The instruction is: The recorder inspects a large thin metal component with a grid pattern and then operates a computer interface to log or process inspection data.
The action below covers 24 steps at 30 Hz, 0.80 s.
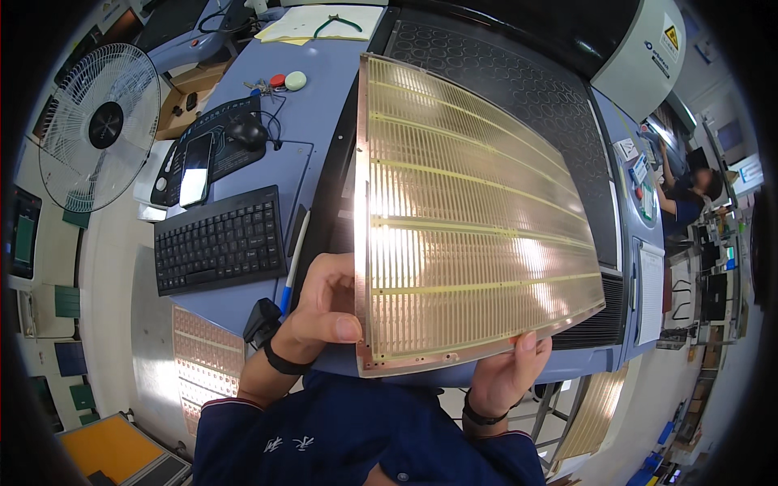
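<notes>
A large copper-coloured circuit board panel (478,219), with fine stripes and yellowish bands, is held up tilted in front of me. My left hand (328,308) grips its lower left edge, thumb on the front face and the other fingers behind. At the bottom edge, toward the right, my right hand (512,373) pinches the panel between thumb and fingers. Behind the panel lies the black patterned bed (519,73) of a machine, partly hidden by it. Dark bands circle both wrists.
Left of the panel, a black keyboard (219,239), a phone (196,168), a mouse (245,130) and a pen (296,263) lie on the blue desk. A fan (104,125) stands at far left. Green-handled pliers (336,24) rest on paper. Another person (689,198) sits at far right.
</notes>
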Motion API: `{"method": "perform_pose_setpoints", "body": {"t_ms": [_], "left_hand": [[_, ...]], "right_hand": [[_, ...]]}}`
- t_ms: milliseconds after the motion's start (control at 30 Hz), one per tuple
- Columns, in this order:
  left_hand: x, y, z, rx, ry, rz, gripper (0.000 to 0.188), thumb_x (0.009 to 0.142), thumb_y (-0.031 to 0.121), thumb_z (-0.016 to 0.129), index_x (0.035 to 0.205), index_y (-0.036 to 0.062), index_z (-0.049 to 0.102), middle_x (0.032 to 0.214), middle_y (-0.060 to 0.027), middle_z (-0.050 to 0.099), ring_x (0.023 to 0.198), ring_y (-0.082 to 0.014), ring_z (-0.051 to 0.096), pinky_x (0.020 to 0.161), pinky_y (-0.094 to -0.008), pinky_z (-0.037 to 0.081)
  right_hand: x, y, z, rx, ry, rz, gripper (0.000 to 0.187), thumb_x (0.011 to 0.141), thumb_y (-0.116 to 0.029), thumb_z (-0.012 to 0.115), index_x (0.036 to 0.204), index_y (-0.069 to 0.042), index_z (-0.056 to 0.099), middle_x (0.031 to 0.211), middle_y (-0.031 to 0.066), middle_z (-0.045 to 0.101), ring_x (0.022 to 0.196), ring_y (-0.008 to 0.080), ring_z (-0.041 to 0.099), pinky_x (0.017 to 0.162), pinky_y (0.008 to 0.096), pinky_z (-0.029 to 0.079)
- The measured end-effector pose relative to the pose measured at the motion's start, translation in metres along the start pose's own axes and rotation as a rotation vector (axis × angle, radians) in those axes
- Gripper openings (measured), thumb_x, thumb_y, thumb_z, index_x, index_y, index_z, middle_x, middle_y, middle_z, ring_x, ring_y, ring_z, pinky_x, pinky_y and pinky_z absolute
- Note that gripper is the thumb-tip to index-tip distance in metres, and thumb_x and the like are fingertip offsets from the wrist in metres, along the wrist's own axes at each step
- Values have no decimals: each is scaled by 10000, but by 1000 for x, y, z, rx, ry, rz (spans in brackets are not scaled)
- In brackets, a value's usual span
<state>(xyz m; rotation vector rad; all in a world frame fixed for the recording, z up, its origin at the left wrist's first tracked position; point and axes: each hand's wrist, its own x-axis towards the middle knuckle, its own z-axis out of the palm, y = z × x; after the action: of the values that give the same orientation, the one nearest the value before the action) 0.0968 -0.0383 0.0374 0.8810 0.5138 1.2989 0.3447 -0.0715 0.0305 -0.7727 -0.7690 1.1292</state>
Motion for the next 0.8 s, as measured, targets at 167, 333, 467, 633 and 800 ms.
{"method": "perform_pose_setpoints", "body": {"t_ms": [167, 333, 467, 633, 800], "left_hand": [[-2, 1, -2, 20, 8, -24, 763, 697, 382, 822, 1197, -158, 624, 1071, -195, 720, 974, -202, 677, 888, -275, 486], [1, 2, 2, 8, 13, -28, 766, 690, 378, 822, 1198, -159, 621, 1067, -196, 721, 959, -200, 685, 882, -269, 490], [1, 3, 1, 1, 14, -49, 753, 686, 372, 820, 1187, -156, 626, 1060, -194, 722, 949, -201, 687, 877, -266, 491], [1, 0, 3, -19, 29, -29, 729, 684, 367, 821, 1164, -150, 636, 1044, -183, 722, 933, -188, 683, 862, -252, 484], [-4, -1, -5, -43, 52, -25, 663, 681, 361, 826, 1089, -132, 651, 999, -159, 721, 891, -170, 669, 833, -249, 480]], "right_hand": [[0, -2, 2, -9, -17, 7, 470, 977, -260, 656, 1267, 82, 517, 1196, 152, 651, 1076, 197, 643, 985, 354, 495], [0, -1, 3, -16, -14, 3, 478, 976, -264, 655, 1271, 87, 516, 1191, 154, 655, 1068, 193, 649, 975, 348, 502], [1, 0, 4, -19, -3, -11, 469, 979, -258, 647, 1273, 83, 517, 1185, 154, 657, 1068, 194, 649, 975, 350, 502], [0, 0, -5, 0, -39, -28, 439, 984, -251, 629, 1261, 75, 531, 1179, 150, 657, 1071, 204, 647, 979, 355, 497], [0, -1, 8, -21, -32, -27, 428, 986, -256, 625, 1243, 76, 542, 1169, 145, 657, 1065, 203, 646, 972, 358, 498]]}}
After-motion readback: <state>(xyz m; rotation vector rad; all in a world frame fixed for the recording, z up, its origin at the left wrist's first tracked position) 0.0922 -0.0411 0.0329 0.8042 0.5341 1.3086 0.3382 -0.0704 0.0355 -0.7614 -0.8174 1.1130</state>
